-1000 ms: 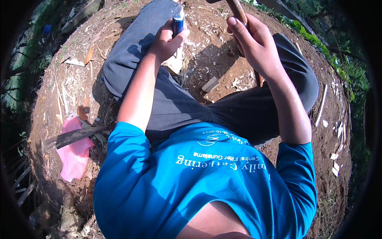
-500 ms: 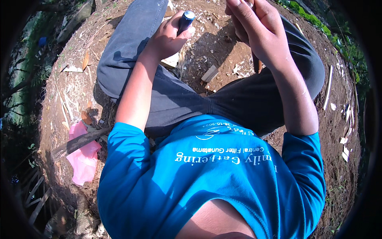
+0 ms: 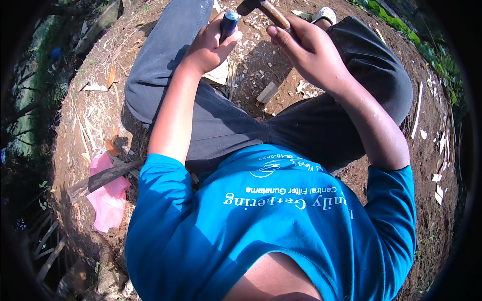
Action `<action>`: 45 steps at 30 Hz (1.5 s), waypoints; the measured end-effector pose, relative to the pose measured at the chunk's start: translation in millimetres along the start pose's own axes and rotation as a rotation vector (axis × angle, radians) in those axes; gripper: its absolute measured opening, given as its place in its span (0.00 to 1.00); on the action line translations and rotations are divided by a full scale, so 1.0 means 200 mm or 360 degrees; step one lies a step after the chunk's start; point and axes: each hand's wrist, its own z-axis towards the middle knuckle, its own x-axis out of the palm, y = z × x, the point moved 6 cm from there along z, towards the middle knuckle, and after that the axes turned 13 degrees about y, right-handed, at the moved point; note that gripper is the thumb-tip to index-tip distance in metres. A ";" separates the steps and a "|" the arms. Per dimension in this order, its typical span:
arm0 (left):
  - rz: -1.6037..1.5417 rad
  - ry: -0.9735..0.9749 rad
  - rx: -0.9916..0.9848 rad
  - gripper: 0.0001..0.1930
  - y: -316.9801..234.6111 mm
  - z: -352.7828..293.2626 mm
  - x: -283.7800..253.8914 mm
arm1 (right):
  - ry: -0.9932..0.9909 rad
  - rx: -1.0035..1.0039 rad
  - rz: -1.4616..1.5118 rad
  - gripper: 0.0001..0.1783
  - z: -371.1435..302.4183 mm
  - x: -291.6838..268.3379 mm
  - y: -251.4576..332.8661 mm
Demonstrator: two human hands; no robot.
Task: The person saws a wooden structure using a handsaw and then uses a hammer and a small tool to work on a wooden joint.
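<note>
My left hand point(image 3: 205, 49) is wrapped round the dark blue handle of a chisel point(image 3: 229, 28), its silvery round end facing up. The chisel's blade is hidden below my fingers. A hammer point(image 3: 275, 15) with a brown wooden handle is gripped in my right hand point(image 3: 319, 54). Its dark head lies just above and right of the chisel's end, cut off partly by the top edge; I cannot tell whether they touch. Beneath my left wrist shows a pale piece of wood point(image 3: 219, 74), mostly covered by the hand and leg.
Wood chips lie scattered over the brown soil between my bent legs, round a small wood block point(image 3: 267, 93). To the left, a dark stick point(image 3: 103, 178) crosses a pink cloth or plastic piece point(image 3: 109, 205). A foot in a light shoe point(image 3: 325, 16) shows beyond my right hand.
My right hand has come down from its raised place, swinging the hammer head leftward toward the chisel's end. My left hand keeps its hold, nearly in the same place.
</note>
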 end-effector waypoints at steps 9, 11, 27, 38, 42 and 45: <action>-0.0512 -0.0020 -0.0012 0.11 0.08 -0.03 -0.04 | -0.0207 -0.0314 0.0097 0.22 0.02 -0.03 0.08; -0.0675 0.0009 0.0098 0.10 0.08 -0.03 -0.03 | -0.0291 -0.0533 0.0168 0.20 0.04 -0.03 0.09; -0.1106 -0.0057 0.0343 0.09 0.08 -0.03 -0.07 | 0.0026 -0.0042 0.0155 0.17 0.06 -0.05 0.07; 0.0132 0.0070 -0.0153 0.20 0.04 0.07 -0.01 | -0.0295 -0.0305 0.0644 0.15 -0.03 -0.15 0.16; 0.0428 0.0003 -0.0087 0.28 0.01 0.04 0.04 | 0.0213 0.0489 -0.0175 0.13 -0.01 -0.03 -0.04; 0.0342 0.0097 -0.0186 0.30 0.00 0.06 0.04 | -0.0418 -0.0298 0.0679 0.13 -0.04 -0.11 0.13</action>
